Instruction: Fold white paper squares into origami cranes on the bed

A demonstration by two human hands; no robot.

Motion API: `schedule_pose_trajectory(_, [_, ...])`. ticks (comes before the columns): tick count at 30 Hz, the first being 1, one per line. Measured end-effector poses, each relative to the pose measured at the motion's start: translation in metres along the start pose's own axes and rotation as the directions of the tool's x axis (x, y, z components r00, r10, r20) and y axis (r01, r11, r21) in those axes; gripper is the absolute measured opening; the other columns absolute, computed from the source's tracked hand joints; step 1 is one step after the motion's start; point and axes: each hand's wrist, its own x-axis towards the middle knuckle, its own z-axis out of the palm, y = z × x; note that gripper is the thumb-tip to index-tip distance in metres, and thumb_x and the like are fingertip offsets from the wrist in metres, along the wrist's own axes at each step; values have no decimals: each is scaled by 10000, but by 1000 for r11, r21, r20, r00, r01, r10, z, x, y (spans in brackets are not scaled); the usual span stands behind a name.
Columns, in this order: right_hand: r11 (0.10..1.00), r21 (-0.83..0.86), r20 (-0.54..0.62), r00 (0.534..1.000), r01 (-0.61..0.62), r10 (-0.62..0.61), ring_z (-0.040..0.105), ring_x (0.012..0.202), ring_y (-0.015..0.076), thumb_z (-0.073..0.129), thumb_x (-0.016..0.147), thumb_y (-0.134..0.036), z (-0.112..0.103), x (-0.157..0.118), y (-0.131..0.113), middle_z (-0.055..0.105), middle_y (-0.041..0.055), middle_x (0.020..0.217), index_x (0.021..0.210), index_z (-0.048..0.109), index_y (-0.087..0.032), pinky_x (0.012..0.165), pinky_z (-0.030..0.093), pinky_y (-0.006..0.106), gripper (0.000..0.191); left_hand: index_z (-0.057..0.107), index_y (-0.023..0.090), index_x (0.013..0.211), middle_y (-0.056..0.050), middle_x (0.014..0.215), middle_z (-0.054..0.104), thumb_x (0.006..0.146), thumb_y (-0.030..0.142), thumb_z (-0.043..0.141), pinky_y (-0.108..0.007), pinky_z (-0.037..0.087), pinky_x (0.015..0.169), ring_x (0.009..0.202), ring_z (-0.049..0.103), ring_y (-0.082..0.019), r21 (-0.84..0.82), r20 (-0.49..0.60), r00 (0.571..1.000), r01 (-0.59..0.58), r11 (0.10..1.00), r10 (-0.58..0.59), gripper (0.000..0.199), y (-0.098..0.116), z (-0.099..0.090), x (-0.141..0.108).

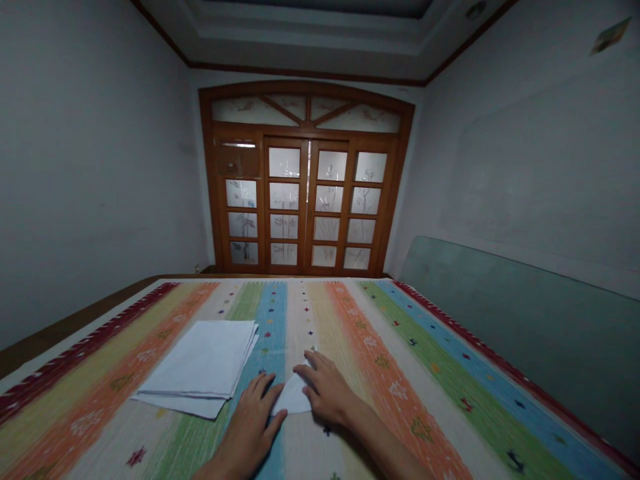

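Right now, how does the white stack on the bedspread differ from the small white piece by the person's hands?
The white stack is far larger than the small white piece. The stack is squarish and layered; the piece narrows to a point. The stack lies untouched; the piece sits between the left hand and right hand. Both are white, on the striped bedspread.

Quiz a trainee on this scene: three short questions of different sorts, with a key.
1. What white item lies between the left hand and the right hand?
2. True or false: the stack of white sheets lies to the left of both hands.
3. What pattern does the woven cover show: stripes or checks?

Key:
1. A folded white sheet
2. True
3. Stripes
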Motion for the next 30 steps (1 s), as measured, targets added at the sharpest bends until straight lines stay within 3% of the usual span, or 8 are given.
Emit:
schedule_pose_trajectory(7, [996, 74, -113, 993, 50, -42, 372, 1434, 295, 639, 769, -112, 5, 3, 3, 436, 139, 1537, 1224, 615, -222, 1170, 292, 469, 469, 640, 280, 1293, -103, 1351, 648, 921, 374, 626, -544, 462, 1098, 1290, 563, -346, -81, -50, 998, -36, 996, 32, 383, -2, -2, -1])
schedule_pose_trajectory(15, [974, 137, -267, 954, 178, -137, 495, 1292, 263, 668, 764, -74, -1, 3, -3, 555, 109, 1354, 1015, 655, -217, 1093, 382, 403, 288, 645, 267, 1272, -99, 1300, 666, 897, 249, 625, -522, 415, 1136, 1258, 578, -306, -275, 10, 999, -46, 960, 51, 376, 22, -26, 4])
schedule_pose_trajectory(19, [965, 138, -271, 946, 223, -179, 508, 1266, 256, 667, 789, -62, -12, 3, -8, 564, 91, 1320, 956, 676, -224, 1058, 408, 387, 233, 669, 272, 1227, -82, 1250, 685, 933, 335, 602, -454, 464, 1091, 1208, 606, -276, -404, 43, 997, -36, 914, 58, 308, 30, -35, 6])
schedule_pose_trajectory(25, [938, 165, -245, 934, 304, -260, 514, 1283, 243, 671, 776, -20, -25, 2, -16, 563, 79, 1334, 943, 685, -232, 1076, 411, 387, 270, 746, 280, 1130, -60, 1311, 651, 1012, 455, 377, -441, 420, 1127, 1266, 579, -253, -554, 51, 991, 129, 822, -120, 424, 35, -47, 11])
schedule_pose_trajectory(27, [922, 192, -253, 925, 337, -285, 526, 1277, 244, 676, 775, -27, -26, 2, -18, 569, 84, 1326, 925, 690, -229, 1076, 421, 390, 252, 777, 271, 1055, -65, 1308, 654, 983, 495, 411, -447, 439, 1107, 1279, 571, -273, -603, 37, 982, 171, 779, -186, 436, 33, -49, 14])
schedule_pose_trajectory(30, [888, 270, -302, 909, 372, -289, 576, 1224, 235, 671, 774, -29, -24, 2, -22, 579, 95, 1310, 887, 688, -218, 1035, 465, 370, 222, 790, 241, 1009, -76, 1172, 730, 902, 542, 536, -427, 523, 1001, 1156, 653, -299, -702, 100, 974, 212, 679, -202, 408, 27, -48, 19])
